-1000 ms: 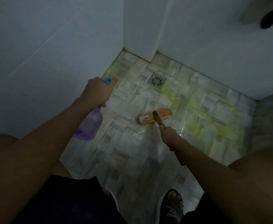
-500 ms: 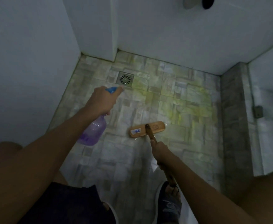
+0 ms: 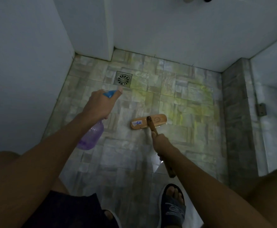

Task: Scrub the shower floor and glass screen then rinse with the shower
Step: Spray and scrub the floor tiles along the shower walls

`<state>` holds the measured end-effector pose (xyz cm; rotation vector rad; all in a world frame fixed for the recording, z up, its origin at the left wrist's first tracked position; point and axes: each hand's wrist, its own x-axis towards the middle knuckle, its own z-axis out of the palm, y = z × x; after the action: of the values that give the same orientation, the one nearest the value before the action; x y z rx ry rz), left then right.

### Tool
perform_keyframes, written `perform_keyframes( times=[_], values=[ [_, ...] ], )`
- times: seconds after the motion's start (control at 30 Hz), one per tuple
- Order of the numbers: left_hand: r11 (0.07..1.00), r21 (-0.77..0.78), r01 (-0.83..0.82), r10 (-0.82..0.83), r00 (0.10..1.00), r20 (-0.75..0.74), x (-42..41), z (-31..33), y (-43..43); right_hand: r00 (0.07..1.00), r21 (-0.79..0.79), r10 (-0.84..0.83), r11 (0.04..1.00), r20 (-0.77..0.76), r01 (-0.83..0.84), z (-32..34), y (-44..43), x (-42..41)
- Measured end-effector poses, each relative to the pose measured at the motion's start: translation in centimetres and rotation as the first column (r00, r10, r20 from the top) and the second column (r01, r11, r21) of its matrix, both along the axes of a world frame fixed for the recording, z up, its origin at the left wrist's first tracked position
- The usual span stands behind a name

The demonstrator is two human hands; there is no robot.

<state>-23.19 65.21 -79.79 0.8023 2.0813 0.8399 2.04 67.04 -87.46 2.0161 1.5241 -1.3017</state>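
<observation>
I look down at a tiled shower floor (image 3: 134, 158) with yellow-green streaks across its middle. My left hand (image 3: 100, 104) grips a purple spray bottle (image 3: 91, 137) by its blue trigger head (image 3: 110, 93), nozzle aimed toward the drain. My right hand (image 3: 161, 144) is closed around the wooden handle of a scrub brush. The brush head (image 3: 148, 121) lies flat on the tiles just ahead of that hand, and the handle end pokes out behind my wrist. A glass screen (image 3: 275, 112) with a metal hinge stands at the right.
A square metal drain (image 3: 123, 79) sits near the back left corner. White walls close in at the left and back. A grey stone curb (image 3: 234, 112) runs along the right side. My feet in dark slides (image 3: 172, 208) stand at the bottom edge.
The view has swung right, bringing the curb and glass screen in. The brush head stays on the same tiles. Both hands keep their grips.
</observation>
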Motion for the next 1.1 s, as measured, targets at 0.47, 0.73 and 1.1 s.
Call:
perform_keyframes(
  times=[0.47, 0.73, 1.1],
  values=[
    [0.968, 0.055, -0.245, 0.245, 0.969, 0.008, -3.3, 1.0, 1.0, 0.996, 0.055, 0.071, 0.996, -0.054, -0.068, -0.9, 5.7, -0.9],
    [0.978, 0.131, -0.163, 0.173, 0.983, -0.063, -2.1, 2.3, 1.7, 0.983, 0.141, 0.072, 0.989, -0.170, -0.048, -1.8, 15.1, -11.1],
    [0.978, 0.086, -0.190, 0.194, 0.980, -0.048, -3.0, 2.3, 1.3, 0.992, 0.157, 0.124, 0.980, 0.021, -0.125, -1.0, 13.6, -2.2]
  ],
)
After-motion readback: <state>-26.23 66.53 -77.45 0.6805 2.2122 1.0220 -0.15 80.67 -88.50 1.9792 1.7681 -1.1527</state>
